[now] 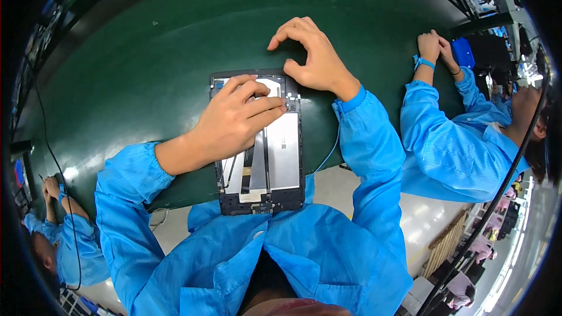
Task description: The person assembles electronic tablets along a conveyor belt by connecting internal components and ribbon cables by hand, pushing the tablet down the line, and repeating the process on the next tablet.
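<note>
Now: left hand (231, 120) fingers pressed together flat on opened tablet (275, 158); right hand (310, 55) fingers curled, thumb pressing tablet's top edge; green tabletop (146, 64) beyond fingertips.

I see the opened tablet (260, 146) on the table (146, 64) before me, left hand (234, 120) on it, right hand (313, 55) at its far right corner.

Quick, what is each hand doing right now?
Left hand: fingers curled, pressing on the opened tablet; not clearly gripping anything.
Right hand: partly open, fingers arched over the green mat, thumb touching the tablet's top corner; holds nothing visible.
</note>
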The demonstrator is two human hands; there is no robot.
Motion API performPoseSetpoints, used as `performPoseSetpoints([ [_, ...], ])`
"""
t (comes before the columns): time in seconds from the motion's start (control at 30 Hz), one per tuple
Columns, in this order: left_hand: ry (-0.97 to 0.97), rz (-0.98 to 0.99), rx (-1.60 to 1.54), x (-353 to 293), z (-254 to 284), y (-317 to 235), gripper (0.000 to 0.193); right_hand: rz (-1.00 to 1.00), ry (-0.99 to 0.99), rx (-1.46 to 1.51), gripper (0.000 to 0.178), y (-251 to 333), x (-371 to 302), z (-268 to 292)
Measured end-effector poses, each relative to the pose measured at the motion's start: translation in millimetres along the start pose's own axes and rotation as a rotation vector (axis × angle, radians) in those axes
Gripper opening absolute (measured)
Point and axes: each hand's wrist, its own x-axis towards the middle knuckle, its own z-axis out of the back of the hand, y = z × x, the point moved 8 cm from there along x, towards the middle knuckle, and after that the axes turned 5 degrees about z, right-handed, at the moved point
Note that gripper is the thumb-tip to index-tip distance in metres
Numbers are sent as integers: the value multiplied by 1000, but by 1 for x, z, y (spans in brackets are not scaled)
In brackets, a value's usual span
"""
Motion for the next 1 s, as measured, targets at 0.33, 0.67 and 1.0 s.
performPoseSetpoints([
  [0.33,-20,28,40,0,-1,0,31,-31,444,167,91,3,-28,-15],
  [0.67,7,46,-1,-2,-3,6,44,-13,546,153,99,7,-31,-20],
  [1.0,5,54,-3,-3,-6,6,47,-32,577,153,118,1,-32,-24],
])
